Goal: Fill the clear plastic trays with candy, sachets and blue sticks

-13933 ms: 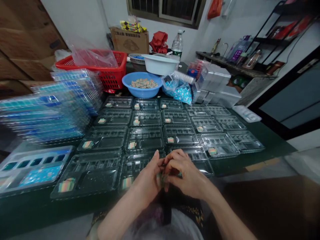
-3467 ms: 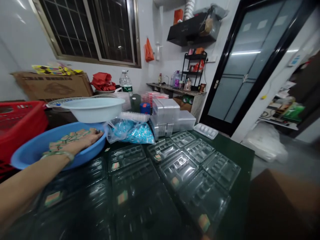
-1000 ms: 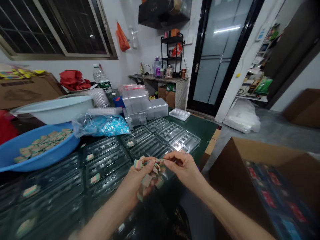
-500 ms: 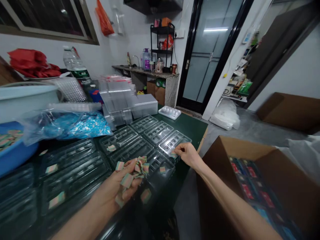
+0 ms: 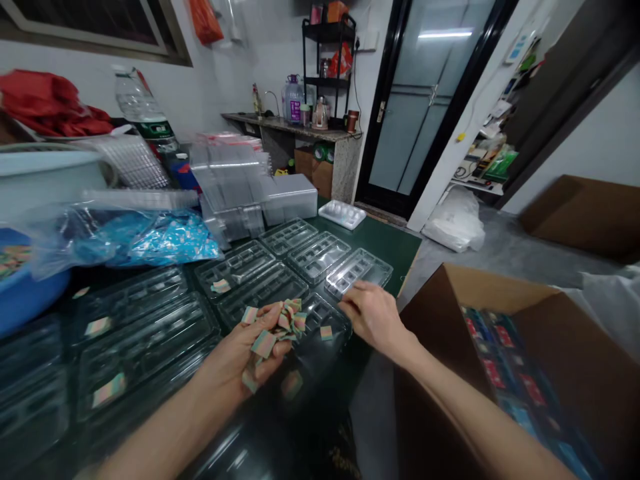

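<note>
My left hand (image 5: pixel 245 353) is cupped palm-up over the near trays, holding a pile of small rainbow-striped erasers (image 5: pixel 280 323). My right hand (image 5: pixel 370 313) hovers with curled fingers by the near edge of a clear plastic tray (image 5: pixel 359 272) at the right end of the table; what its fingertips pinch, if anything, is hidden. One striped eraser (image 5: pixel 326 333) lies in the tray between my hands. Several clear compartment trays (image 5: pixel 260 293) cover the dark green table, some with a single eraser in them.
An open cardboard box (image 5: pixel 505 360) with packed items stands at the right, below the table edge. A blue basin (image 5: pixel 20 287) of erasers, a bag of blue packets (image 5: pixel 150 243) and stacked clear boxes (image 5: pixel 250 193) sit at the back. A small white tray (image 5: pixel 343 214) lies at the far corner.
My right hand has drawn back from the far right tray toward my left hand. The left hand keeps its pile of erasers, almost in the same place.
</note>
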`<act>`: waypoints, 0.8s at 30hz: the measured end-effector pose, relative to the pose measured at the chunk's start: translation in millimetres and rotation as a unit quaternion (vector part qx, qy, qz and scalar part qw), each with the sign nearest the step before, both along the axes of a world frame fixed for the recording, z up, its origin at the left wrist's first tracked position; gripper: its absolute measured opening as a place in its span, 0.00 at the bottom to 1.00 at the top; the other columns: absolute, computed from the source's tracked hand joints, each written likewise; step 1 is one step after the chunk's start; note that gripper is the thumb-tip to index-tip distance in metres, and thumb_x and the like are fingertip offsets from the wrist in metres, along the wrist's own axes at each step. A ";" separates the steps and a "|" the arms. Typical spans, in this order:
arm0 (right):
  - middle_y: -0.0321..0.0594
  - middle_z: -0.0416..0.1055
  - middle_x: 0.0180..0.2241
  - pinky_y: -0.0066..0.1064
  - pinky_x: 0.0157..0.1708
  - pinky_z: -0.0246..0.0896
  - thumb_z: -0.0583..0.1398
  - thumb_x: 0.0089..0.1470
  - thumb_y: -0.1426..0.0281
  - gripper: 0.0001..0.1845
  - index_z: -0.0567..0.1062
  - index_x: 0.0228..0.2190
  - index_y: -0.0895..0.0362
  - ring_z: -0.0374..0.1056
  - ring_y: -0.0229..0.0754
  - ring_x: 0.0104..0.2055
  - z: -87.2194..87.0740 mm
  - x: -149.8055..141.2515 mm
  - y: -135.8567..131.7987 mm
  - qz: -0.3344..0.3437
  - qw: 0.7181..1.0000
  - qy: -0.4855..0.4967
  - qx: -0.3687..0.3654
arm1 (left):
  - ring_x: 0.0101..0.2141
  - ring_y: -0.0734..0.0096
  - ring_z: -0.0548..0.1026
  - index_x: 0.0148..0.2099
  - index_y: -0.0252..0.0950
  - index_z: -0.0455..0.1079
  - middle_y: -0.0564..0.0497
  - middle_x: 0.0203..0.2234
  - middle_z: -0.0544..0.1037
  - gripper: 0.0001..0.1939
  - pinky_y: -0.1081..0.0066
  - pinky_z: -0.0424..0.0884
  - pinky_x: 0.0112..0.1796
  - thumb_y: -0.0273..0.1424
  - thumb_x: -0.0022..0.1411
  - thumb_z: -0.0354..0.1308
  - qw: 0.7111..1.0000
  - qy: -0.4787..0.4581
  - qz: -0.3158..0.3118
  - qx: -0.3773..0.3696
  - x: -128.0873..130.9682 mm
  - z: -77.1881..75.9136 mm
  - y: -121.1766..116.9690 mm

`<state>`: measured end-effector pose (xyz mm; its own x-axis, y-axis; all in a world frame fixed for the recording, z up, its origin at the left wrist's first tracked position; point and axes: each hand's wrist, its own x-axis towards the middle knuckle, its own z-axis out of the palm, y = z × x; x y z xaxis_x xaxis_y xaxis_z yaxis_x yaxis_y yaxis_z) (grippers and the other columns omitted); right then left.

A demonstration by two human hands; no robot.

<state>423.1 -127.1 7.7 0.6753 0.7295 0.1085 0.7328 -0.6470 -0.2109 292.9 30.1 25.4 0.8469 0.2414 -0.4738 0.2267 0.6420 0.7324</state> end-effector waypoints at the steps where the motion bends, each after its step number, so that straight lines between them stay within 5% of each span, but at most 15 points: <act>1: 0.41 0.70 0.31 0.28 0.32 0.53 0.52 0.55 0.63 0.14 0.74 0.27 0.56 0.65 0.41 0.35 1.9 -5.7 0.8 0.026 1.000 0.005 -0.011 | 0.14 0.83 0.65 0.41 0.32 0.64 0.48 0.26 0.71 0.10 0.85 0.55 0.07 0.29 0.56 0.54 1.000 0.003 0.002 0.001 -1.0 0.0 0.5; 7: 0.46 0.72 0.26 0.29 0.25 0.53 0.59 0.46 0.68 0.09 0.74 0.21 0.60 0.67 0.44 0.29 2.4 -27.5 25.7 0.060 0.990 0.034 -0.121 | 0.13 0.83 0.64 0.43 0.31 0.65 0.47 0.26 0.73 0.11 0.85 0.54 0.06 0.28 0.56 0.53 1.000 0.018 0.004 0.010 -2.3 3.3 -3.9; 10: 0.41 0.72 0.27 0.27 0.25 0.52 0.58 0.46 0.69 0.06 0.73 0.23 0.58 0.67 0.42 0.30 -7.1 -28.5 29.0 0.068 0.993 0.050 -0.080 | 0.10 0.83 0.62 0.41 0.31 0.65 0.49 0.23 0.72 0.08 0.85 0.53 0.05 0.25 0.56 0.52 0.999 0.033 0.019 0.003 -1.5 4.7 -5.4; 13: 0.35 0.71 0.24 0.25 0.24 0.50 0.59 0.47 0.65 0.07 0.72 0.24 0.56 0.66 0.38 0.28 -17.1 -18.5 17.7 0.059 0.991 0.112 0.040 | 0.08 0.84 0.59 0.39 0.31 0.65 0.51 0.20 0.71 0.07 0.84 0.51 0.04 0.24 0.57 0.51 0.999 0.036 0.037 0.004 -1.2 5.0 -4.7; 17: 0.34 0.69 0.22 0.24 0.22 0.50 0.55 0.51 0.60 0.14 0.73 0.25 0.57 0.63 0.35 0.24 -22.6 12.5 -6.3 -0.043 0.978 0.134 0.152 | 0.08 0.85 0.59 0.38 0.30 0.65 0.50 0.20 0.71 0.06 0.84 0.51 0.05 0.24 0.57 0.51 0.999 0.038 0.034 0.003 0.3 2.7 -4.4; 20: 0.35 0.70 0.22 0.25 0.22 0.50 0.53 0.52 0.60 0.15 0.74 0.24 0.56 0.65 0.37 0.25 -26.1 33.9 -14.9 -0.137 0.980 0.099 0.101 | 0.09 0.85 0.61 0.37 0.31 0.65 0.49 0.22 0.72 0.05 0.85 0.53 0.06 0.26 0.57 0.51 0.999 0.034 0.029 -0.006 3.8 -1.4 -6.1; 24: 0.39 0.72 0.25 0.27 0.24 0.51 0.56 0.49 0.62 0.12 0.73 0.22 0.55 0.67 0.42 0.30 -32.2 43.2 -7.7 -0.172 0.982 0.070 0.038 | 0.10 0.84 0.62 0.37 0.32 0.65 0.50 0.23 0.72 0.06 0.85 0.54 0.07 0.28 0.56 0.53 1.000 0.001 0.006 -0.014 9.1 -7.5 -9.4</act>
<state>466.3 -134.9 -24.5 0.8928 0.4486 0.0416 0.4334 -0.8301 -0.3508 301.9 20.8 17.9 0.8431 0.2385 -0.4820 0.2203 0.6645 0.7141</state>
